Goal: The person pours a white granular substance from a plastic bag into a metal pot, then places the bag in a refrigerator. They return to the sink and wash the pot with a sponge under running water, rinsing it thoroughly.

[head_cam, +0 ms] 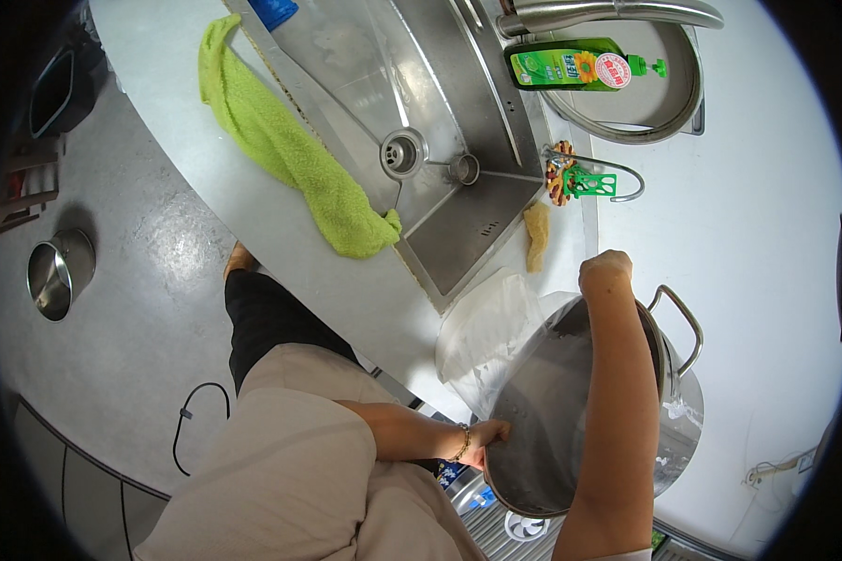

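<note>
A large stainless steel pot (544, 414) is tipped on the counter, its mouth turned toward me. My left hand (488, 442), with a bracelet at the wrist, grips the pot's near rim, thumb inside. Across the mouth stretches my right forearm, and my right hand (607, 272) is closed just past the far rim. Whatever its fingers may hold is hidden. On the pot's right side a loop handle (680, 329) shows. A clear plastic bag (491, 329) lies against the pot, partly covered by it. White residue marks the outer wall.
A steel sink (456, 245) lies beyond the bag, with a green towel (302, 168) along its front edge. Behind stand a dish soap bottle (568, 64), faucet (603, 12), and wall hook (624, 179). A tan sponge cloth (537, 237) lies nearby. A metal pail (59, 273) is on the floor.
</note>
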